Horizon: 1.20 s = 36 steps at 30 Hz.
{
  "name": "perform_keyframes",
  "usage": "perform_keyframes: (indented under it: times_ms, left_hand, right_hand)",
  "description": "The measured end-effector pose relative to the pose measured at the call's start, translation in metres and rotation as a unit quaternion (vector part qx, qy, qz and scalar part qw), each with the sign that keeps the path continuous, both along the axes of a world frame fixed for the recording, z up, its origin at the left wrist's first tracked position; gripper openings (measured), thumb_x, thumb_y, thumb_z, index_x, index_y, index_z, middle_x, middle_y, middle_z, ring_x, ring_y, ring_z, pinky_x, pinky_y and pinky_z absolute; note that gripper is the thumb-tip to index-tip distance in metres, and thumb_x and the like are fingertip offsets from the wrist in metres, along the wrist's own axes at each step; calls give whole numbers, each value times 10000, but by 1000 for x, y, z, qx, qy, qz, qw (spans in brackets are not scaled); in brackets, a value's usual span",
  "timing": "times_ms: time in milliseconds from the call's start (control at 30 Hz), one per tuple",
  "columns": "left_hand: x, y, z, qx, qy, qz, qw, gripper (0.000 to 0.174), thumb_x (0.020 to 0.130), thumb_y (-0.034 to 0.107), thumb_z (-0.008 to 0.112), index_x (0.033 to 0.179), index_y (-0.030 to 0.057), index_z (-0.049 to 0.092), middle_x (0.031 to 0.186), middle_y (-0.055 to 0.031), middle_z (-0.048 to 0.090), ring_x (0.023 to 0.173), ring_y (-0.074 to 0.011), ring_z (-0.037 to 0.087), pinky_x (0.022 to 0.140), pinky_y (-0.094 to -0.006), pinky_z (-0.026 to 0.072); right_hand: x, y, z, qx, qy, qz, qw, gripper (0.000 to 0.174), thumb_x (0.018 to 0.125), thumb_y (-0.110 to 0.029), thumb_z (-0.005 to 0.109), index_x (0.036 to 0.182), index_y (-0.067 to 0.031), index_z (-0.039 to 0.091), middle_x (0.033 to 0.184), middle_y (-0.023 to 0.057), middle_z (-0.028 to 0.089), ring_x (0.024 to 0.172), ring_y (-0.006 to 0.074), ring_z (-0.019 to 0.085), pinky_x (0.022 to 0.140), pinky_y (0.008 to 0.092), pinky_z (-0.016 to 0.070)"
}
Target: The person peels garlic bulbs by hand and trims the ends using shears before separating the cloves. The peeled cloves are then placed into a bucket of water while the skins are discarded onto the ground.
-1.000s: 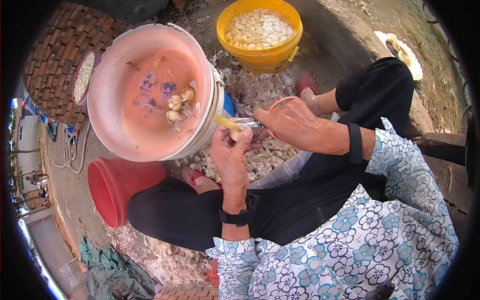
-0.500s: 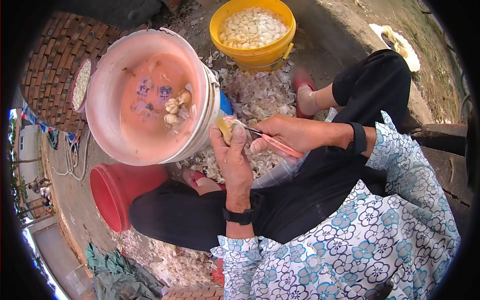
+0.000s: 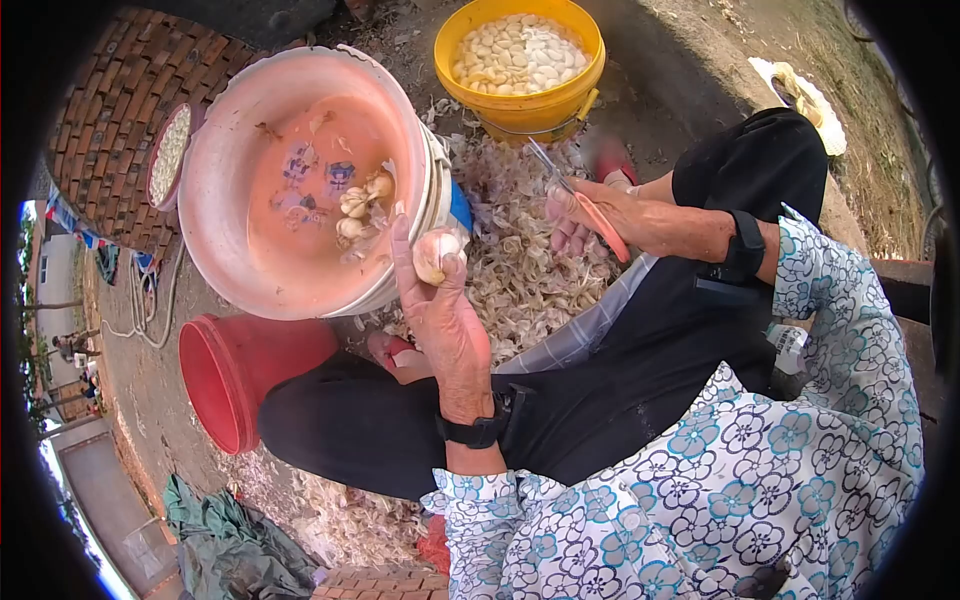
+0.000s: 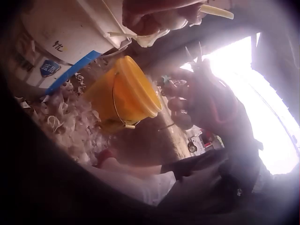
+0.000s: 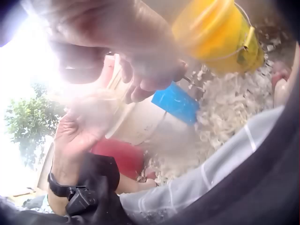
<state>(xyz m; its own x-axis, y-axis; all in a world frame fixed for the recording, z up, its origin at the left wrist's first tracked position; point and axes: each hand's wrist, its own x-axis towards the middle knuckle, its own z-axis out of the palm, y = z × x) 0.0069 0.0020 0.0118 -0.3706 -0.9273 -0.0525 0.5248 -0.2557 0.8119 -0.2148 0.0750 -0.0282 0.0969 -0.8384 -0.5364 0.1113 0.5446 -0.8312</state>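
Observation:
In the head view the left hand (image 3: 447,322) holds a whitish garlic bulb (image 3: 437,256) between thumb and fingers, beside the rim of the big pale bucket (image 3: 408,150). The right hand (image 3: 630,222) grips orange-handled scissors (image 3: 603,226), whose blades point up and away from the bulb. In the left wrist view part of the bulb (image 4: 171,21) shows at the top, with a pale stem (image 4: 217,11) beside it. The right wrist view shows both hands, blurred by glare. Several more bulbs (image 3: 352,203) lie in the pink basin (image 3: 270,200) on the bucket.
A yellow bucket (image 3: 518,110) of peeled cloves stands at the top, and a red bucket (image 3: 225,380) lies on its side at the left. Peelings (image 3: 510,290) cover the ground and a checked cloth (image 3: 570,345) between the person's legs.
The right hand and scissors have moved up and right, away from the left hand. The yellowish stem that stuck out by the left thumb no longer shows there, and the bulb is more exposed.

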Motion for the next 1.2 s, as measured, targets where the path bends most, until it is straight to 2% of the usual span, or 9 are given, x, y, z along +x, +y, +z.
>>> perform_keyframes:
  times_ms: [100,133,200,400,667,833,900,1000,1200]
  left_hand:
    - [-3,5,0,-24,-33,-33,999,560,789,19,711,1276,11,436,1150,-88,547,1041,-161,531,912,-286,443]
    - [-3,6,-1,-34,-45,-55,997,539,795,59,729,1248,12,442,1159,-83,542,1033,-158,531,874,-283,453]
    - [-4,9,1,-56,-67,-51,995,517,783,59,742,1210,9,456,1159,-88,540,1032,-157,535,873,-286,462]
    - [-7,13,1,-62,-113,-38,991,467,762,21,749,1150,8,488,1107,-85,564,997,-149,557,846,-278,479]
    - [-3,12,0,62,-154,-146,975,337,818,130,705,1099,30,549,863,-13,591,664,-65,516,507,-198,363]
    - [-2,12,-1,19,-168,-169,971,311,822,130,701,1089,24,582,868,-4,595,682,-61,522,535,-194,372]
    - [-4,13,2,-5,-155,-174,973,313,821,126,702,1093,20,588,881,-4,598,700,-63,529,554,-193,386]
    - [-8,15,2,5,-158,-131,979,346,827,96,688,1138,11,564,946,-14,604,765,-82,552,630,-202,419]
    - [-6,10,0,35,-66,-109,991,409,832,25,662,1199,-14,485,1090,-107,598,961,-167,606,822,-265,493]
  right_hand:
    - [29,2,94,-148,460,134,865,308,887,-313,588,1030,-43,549,794,139,634,784,306,628,661,402,470]
    - [28,2,88,-146,460,131,866,308,887,-313,588,1030,-43,549,794,139,634,784,306,628,661,402,470]
    - [27,-1,73,-418,615,92,662,319,740,-233,705,981,-62,583,672,114,602,711,305,622,604,424,462]
    - [26,1,72,-355,650,139,658,355,748,-279,699,1050,-142,573,713,85,615,725,264,639,631,411,467]
    - [47,7,64,-343,572,154,729,249,716,-179,685,879,-35,564,567,121,578,551,319,609,484,421,448]
    - [43,13,58,-359,524,174,752,272,797,-241,673,837,-1,551,553,127,575,511,277,609,441,389,441]
    - [41,13,69,-128,197,197,952,313,899,-293,613,834,-10,495,481,37,489,405,161,537,391,309,392]
    - [47,17,67,-54,-40,92,993,410,943,-417,538,809,-32,498,467,-15,439,374,87,473,362,252,364]
    - [53,10,52,11,-144,-49,988,484,950,-512,452,817,-49,499,474,-33,421,388,127,503,358,243,382]
